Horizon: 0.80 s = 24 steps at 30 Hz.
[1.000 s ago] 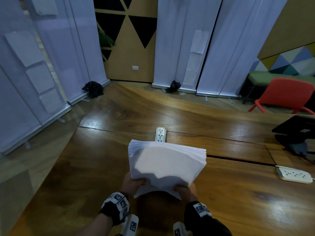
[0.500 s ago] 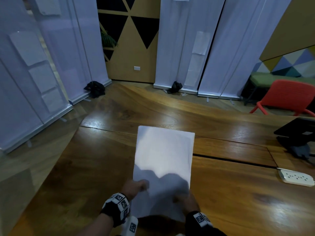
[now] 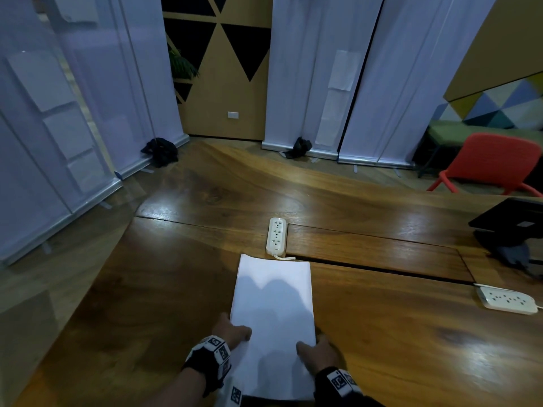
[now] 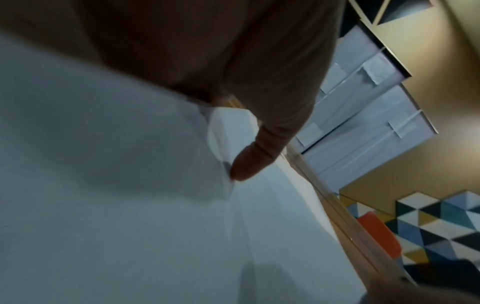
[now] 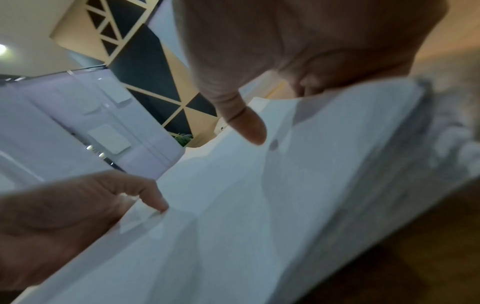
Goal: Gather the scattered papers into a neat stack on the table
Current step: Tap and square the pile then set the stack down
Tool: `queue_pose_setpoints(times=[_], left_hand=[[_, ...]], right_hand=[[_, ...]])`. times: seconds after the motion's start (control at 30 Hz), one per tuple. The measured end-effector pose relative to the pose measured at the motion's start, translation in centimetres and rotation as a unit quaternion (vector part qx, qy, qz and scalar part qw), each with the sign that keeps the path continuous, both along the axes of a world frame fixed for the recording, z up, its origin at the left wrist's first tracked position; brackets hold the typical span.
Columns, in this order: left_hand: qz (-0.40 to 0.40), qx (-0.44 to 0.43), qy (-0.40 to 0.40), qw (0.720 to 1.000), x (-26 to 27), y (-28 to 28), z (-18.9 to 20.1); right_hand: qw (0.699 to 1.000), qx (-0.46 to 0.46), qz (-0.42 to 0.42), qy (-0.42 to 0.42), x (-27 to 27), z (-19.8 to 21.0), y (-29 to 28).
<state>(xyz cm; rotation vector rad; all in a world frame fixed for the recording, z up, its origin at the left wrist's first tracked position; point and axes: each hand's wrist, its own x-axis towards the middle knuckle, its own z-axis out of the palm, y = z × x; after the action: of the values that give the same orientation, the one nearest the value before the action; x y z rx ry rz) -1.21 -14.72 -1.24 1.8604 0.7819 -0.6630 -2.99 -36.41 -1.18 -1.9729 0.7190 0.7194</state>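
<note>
A stack of white papers (image 3: 273,304) lies lengthwise on the wooden table (image 3: 396,348), straight in front of me. My left hand (image 3: 232,331) holds its near left edge, thumb on the top sheet. My right hand (image 3: 317,352) holds the near right edge the same way. In the left wrist view the left thumb (image 4: 246,164) presses on the paper stack (image 4: 130,205). In the right wrist view the right thumb (image 5: 246,125) lies on the paper stack (image 5: 233,226), with the other fingers hidden beside its layered edge; the left hand (image 5: 78,205) pinches the opposite edge.
A white power strip (image 3: 276,235) lies just beyond the stack's far end, and a second power strip (image 3: 507,299) lies at the right. A black device on a stand (image 3: 511,227) sits at the far right. A red chair (image 3: 496,163) stands behind the table.
The stack was held raised and tilted up in both hands; it has come down and now lies flat on the table, both hands still at its near end.
</note>
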Motion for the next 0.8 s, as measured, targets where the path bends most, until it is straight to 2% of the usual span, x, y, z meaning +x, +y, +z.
queue_pose_setpoints(times=[0.07,0.2,0.4,0.8], left_hand=[[0.012,0.017,-0.042,0.999,-0.4,-0.5,-0.1],[-0.029,0.052,-0.091,0.994,-0.7,-1.1,-0.4],[-0.080,0.118,-0.060,0.988,0.0,-0.9,-0.3],[-0.152,0.210,-0.040,0.965,1.0,0.1,-1.8]], right_hand=[[0.998,-0.025,-0.016,-0.048,0.2,0.3,-0.1],[0.993,-0.069,0.037,-0.084,0.3,0.3,-0.1],[0.979,-0.133,0.107,-0.111,0.6,0.1,0.0],[0.979,-0.141,0.113,-0.094,1.6,-1.7,-0.5]])
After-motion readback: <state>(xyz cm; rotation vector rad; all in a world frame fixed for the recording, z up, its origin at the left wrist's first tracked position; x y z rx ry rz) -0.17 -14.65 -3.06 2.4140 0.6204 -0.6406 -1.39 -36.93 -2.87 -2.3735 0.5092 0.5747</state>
